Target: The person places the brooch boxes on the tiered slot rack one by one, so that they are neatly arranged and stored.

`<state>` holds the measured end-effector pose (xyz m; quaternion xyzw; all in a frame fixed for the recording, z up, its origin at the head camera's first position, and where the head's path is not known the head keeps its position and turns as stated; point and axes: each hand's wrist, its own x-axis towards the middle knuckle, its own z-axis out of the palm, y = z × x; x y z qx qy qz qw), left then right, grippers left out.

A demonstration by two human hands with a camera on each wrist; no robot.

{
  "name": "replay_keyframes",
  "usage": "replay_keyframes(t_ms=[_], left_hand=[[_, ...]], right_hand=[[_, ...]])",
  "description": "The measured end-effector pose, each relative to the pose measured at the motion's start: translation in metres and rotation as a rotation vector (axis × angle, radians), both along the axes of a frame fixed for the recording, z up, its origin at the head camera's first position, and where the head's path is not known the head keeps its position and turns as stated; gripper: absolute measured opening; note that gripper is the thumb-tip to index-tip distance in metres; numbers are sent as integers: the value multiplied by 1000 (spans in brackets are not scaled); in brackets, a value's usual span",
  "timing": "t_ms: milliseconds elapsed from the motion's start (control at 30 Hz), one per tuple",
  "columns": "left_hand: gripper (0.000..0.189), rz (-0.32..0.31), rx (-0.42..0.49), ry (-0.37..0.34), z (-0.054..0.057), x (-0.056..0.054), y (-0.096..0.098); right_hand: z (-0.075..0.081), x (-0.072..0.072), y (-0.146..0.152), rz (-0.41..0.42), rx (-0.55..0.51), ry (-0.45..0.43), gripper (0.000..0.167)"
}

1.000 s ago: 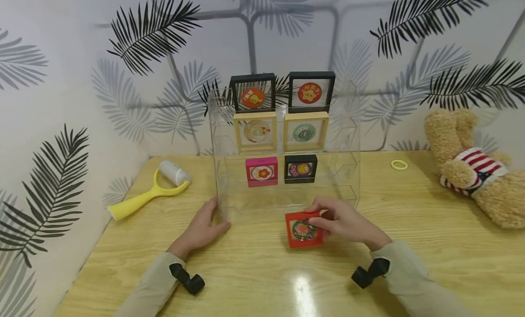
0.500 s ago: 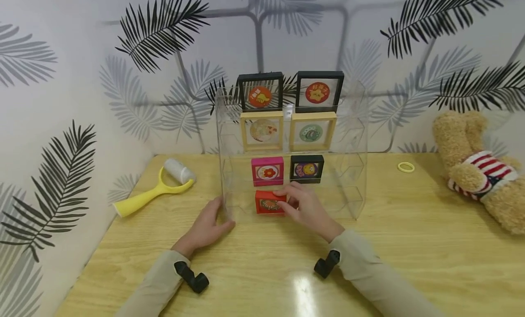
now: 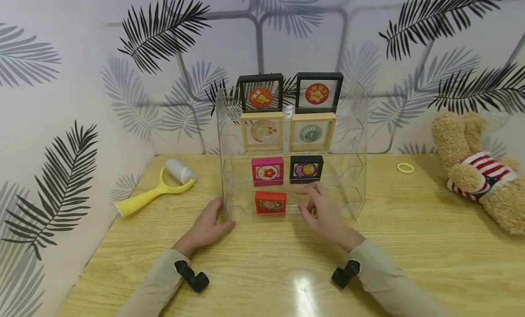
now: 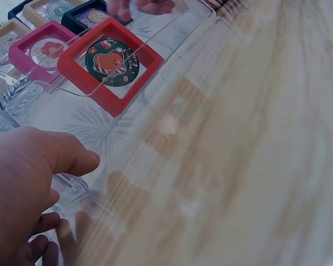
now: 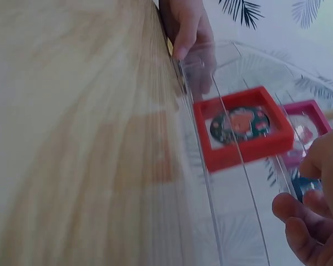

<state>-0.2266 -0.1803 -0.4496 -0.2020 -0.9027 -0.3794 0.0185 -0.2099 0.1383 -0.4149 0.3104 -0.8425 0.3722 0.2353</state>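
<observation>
A clear tiered display rack [image 3: 353, 189] stands upright on the wooden table. My left hand [image 3: 207, 227] grips its lower left corner, thumb at the front and fingers round the side panel. On the bottom tier a small red picture frame [image 3: 270, 203] leans back, left of middle; its green disc with a bear-like figure shows in the left wrist view. My right hand [image 3: 328, 220] is just right of that frame, apart from it, fingers loosely bent and holding nothing. Directly above sit a magenta frame [image 3: 267, 172] and a small black frame [image 3: 306, 169].
Two pale yellow frames, left [image 3: 262, 132] and right [image 3: 312, 134], fill the third tier; two larger black frames are on top. A yellow forked handle [image 3: 151, 194] lies left beside a grey cylinder [image 3: 180, 171]. A yellow ring [image 3: 405, 168] and teddy bear [image 3: 480, 171] are right.
The right hand has carried the red frame from in front of the rack left onto its bottom tier, let go, and drawn back to the right. The left hand keeps its place.
</observation>
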Motion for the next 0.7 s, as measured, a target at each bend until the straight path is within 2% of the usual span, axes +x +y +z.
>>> replay_keyframes(t_ms=[67, 133, 300, 400, 533, 700], left_hand=[[70, 2, 5, 3, 0, 0, -1], [70, 3, 11, 3, 1, 0, -2], [70, -3, 17, 1, 1, 2, -3], [70, 4, 5, 1, 1, 2, -5], [71, 0, -15, 19, 1, 5, -11], [72, -33, -43, 39, 1, 10, -15]], right_hand=[[0, 1, 13, -23, -1, 12, 29], [0, 3, 26, -38, -8, 59, 26], [2, 5, 60, -116, -27, 270, 20], [6, 4, 75, -184, -23, 354, 20], [7, 4, 88, -278, -1, 368, 21], [2, 10, 108, -357, 72, 287, 24]])
